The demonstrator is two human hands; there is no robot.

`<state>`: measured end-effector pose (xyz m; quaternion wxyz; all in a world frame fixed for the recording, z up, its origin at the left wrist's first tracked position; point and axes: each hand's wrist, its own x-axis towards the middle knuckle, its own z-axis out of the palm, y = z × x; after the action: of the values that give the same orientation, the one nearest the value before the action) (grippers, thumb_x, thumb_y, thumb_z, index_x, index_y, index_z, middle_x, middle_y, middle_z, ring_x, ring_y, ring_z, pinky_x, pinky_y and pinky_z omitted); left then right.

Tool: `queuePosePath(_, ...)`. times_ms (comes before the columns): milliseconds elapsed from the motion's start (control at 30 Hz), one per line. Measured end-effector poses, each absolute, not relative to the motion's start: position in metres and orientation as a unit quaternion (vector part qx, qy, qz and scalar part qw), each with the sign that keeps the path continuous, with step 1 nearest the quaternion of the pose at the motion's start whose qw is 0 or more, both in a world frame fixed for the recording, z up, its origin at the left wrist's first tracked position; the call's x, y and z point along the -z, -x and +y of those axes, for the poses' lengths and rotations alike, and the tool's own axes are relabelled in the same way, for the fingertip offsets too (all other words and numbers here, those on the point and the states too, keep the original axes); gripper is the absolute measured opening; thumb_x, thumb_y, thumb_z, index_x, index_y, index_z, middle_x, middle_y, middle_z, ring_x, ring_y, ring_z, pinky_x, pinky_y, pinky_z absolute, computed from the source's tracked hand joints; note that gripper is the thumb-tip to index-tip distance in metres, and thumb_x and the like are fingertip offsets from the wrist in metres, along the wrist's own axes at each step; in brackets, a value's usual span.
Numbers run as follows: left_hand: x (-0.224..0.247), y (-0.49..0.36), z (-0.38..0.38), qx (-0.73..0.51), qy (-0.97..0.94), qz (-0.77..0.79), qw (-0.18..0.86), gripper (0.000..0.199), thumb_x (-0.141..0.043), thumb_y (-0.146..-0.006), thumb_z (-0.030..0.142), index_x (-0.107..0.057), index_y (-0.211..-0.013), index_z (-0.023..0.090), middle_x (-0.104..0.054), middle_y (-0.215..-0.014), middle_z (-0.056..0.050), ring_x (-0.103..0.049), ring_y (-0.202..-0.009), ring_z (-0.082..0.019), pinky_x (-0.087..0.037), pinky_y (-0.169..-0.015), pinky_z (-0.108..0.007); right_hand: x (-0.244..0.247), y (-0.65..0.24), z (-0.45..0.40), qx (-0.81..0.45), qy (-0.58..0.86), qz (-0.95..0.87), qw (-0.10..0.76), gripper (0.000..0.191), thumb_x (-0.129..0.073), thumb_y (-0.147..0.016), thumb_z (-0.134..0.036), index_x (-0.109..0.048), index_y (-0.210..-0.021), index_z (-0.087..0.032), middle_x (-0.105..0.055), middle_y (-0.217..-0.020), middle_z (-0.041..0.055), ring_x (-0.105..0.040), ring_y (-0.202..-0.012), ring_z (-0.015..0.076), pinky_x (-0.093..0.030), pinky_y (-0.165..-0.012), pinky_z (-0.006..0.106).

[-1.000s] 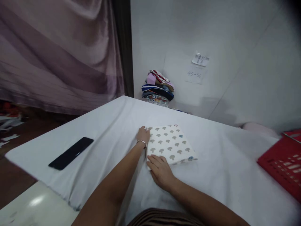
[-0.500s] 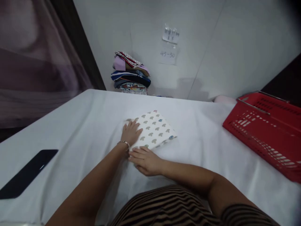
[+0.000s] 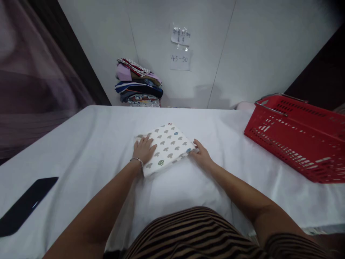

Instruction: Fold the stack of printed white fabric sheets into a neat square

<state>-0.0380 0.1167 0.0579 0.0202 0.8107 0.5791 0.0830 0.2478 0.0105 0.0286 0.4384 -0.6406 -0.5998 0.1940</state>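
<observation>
A folded white cloth (image 3: 168,144) printed with grey mushrooms, and a few coloured ones, lies on the white-covered table. My left hand (image 3: 144,149), with a bracelet at the wrist, rests flat on its left side, fingers spread. At the cloth's right corner, my right hand (image 3: 201,154) has the edge between thumb and fingers. Part of that corner is hidden behind the fingers.
A red plastic basket (image 3: 285,135) with metal handles stands at the right. On the left lies a dark phone-like slab (image 3: 28,203). Behind the table's far edge rises a stack of folded fabrics (image 3: 138,84), near paper signs (image 3: 180,59) on the wall.
My right hand has moved from the cloth's near left edge to its right corner and taken hold there. My left hand stays on the cloth. The view has shifted slightly to the right.
</observation>
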Motion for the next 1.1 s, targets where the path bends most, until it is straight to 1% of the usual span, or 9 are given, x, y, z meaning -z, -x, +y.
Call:
queuePosePath(133, -0.058, 0.039, 0.116, -0.087, -0.812, 0.577, 0.014, 0.053, -0.025, -0.087, 0.048, -0.041, -0.129, 0.022, -0.03, -0.144, -0.005, -0.021, -0.133, -0.024, -0.013, -0.107, -0.046, -0.021, -0.238, 0.022, -0.208, 0.634, -0.586, 0.46, 0.061, -0.059, -0.072, -0.025, -0.041, -0.13, -0.022, -0.054, -0.122, 0.0063, -0.054, -0.103, 0.019, -0.045, -0.087, 0.035)
queuePosePath(200, -0.057, 0.039, 0.116, -0.088, -0.813, 0.576, 0.01, 0.053, -0.025, -0.087, 0.047, -0.041, -0.129, 0.022, -0.03, -0.143, -0.006, -0.021, -0.133, -0.025, -0.014, -0.107, -0.047, -0.022, -0.236, 0.026, -0.212, 0.643, -0.582, 0.451, 0.057, -0.057, -0.073, -0.024, -0.044, -0.128, -0.021, -0.056, -0.119, 0.0058, -0.056, -0.096, 0.018, -0.046, -0.083, 0.033)
queuePosePath(300, -0.056, 0.039, 0.116, -0.087, -0.814, 0.574, 0.004, 0.052, -0.025, -0.087, 0.047, -0.042, -0.129, 0.021, -0.03, -0.143, -0.006, -0.021, -0.133, -0.025, -0.014, -0.107, -0.047, -0.027, -0.238, 0.029, -0.217, 0.659, -0.587, 0.417, 0.056, -0.054, -0.075, -0.028, -0.042, -0.129, -0.023, -0.063, -0.104, 0.0023, -0.059, -0.082, 0.016, -0.048, -0.075, 0.03)
queuePosePath(367, -0.056, 0.038, 0.116, -0.086, -0.815, 0.573, 0.0, 0.052, -0.025, -0.087, 0.046, -0.042, -0.129, 0.022, -0.03, -0.143, -0.006, -0.021, -0.133, -0.024, -0.014, -0.107, -0.046, -0.031, -0.241, 0.03, -0.202, 0.672, -0.599, 0.385, 0.056, -0.053, -0.076, -0.029, -0.041, -0.13, -0.025, -0.065, -0.096, 0.0005, -0.059, -0.078, 0.0163, -0.047, -0.072, 0.029)
queuePosePath(600, -0.055, 0.038, 0.113, -0.101, -0.813, 0.574, -0.014, 0.051, -0.027, -0.087, 0.046, -0.043, -0.129, 0.021, -0.032, -0.142, -0.006, -0.022, -0.132, -0.024, -0.015, -0.107, -0.046, -0.049, -0.26, 0.026, -0.134, 0.67, -0.68, 0.266, 0.034, -0.046, -0.079, -0.027, -0.054, -0.112, -0.03, -0.066, -0.091, -0.0023, -0.059, -0.083, 0.0192, -0.041, -0.068, 0.027)
queuePosePath(767, -0.053, 0.039, 0.112, -0.105, -0.812, 0.574, -0.019, 0.05, -0.028, -0.087, 0.046, -0.044, -0.128, 0.022, -0.033, -0.142, -0.005, -0.023, -0.132, -0.023, -0.016, -0.107, -0.045, -0.057, -0.267, 0.019, -0.115, 0.647, -0.72, 0.223, 0.026, -0.043, -0.083, -0.031, -0.057, -0.104, -0.031, -0.066, -0.094, -0.0048, -0.059, -0.085, 0.0174, -0.039, -0.069, 0.025)
queuePosePath(933, -0.051, 0.04, 0.112, -0.102, -0.809, 0.578, -0.027, 0.05, -0.028, -0.087, 0.044, -0.044, -0.129, 0.021, -0.032, -0.142, -0.004, -0.022, -0.133, -0.023, -0.014, -0.108, -0.045, -0.06, -0.263, 0.02, -0.11, 0.646, -0.728, 0.199, 0.026, -0.04, -0.084, -0.03, -0.057, -0.103, -0.03, -0.065, -0.098, -0.0042, -0.058, -0.088, 0.0168, -0.038, -0.069, 0.024)
queuePosePath(1000, -0.054, 0.04, 0.112, -0.096, -0.81, 0.578, -0.014, 0.051, -0.028, -0.088, 0.045, -0.043, -0.129, 0.021, -0.031, -0.143, -0.004, -0.021, -0.133, -0.022, -0.013, -0.108, -0.045, -0.063, -0.259, 0.019, -0.105, 0.644, -0.732, 0.197, 0.029, -0.04, -0.083, -0.03, -0.054, -0.108, -0.03, -0.065, -0.099, -0.0033, -0.057, -0.089, 0.0173, -0.038, -0.068, 0.024)
queuePosePath(1100, -0.066, 0.04, 0.113, -0.073, -0.807, 0.585, 0.033, 0.054, -0.028, -0.087, 0.049, -0.04, -0.131, 0.021, -0.027, -0.145, -0.005, -0.018, -0.134, -0.023, -0.013, -0.109, -0.045, -0.069, -0.254, 0.018, -0.109, 0.632, -0.741, 0.199, 0.04, -0.041, -0.081, -0.029, -0.046, -0.12, -0.032, -0.065, -0.099, -0.0038, -0.058, -0.085, 0.0174, -0.039, -0.065, 0.023)
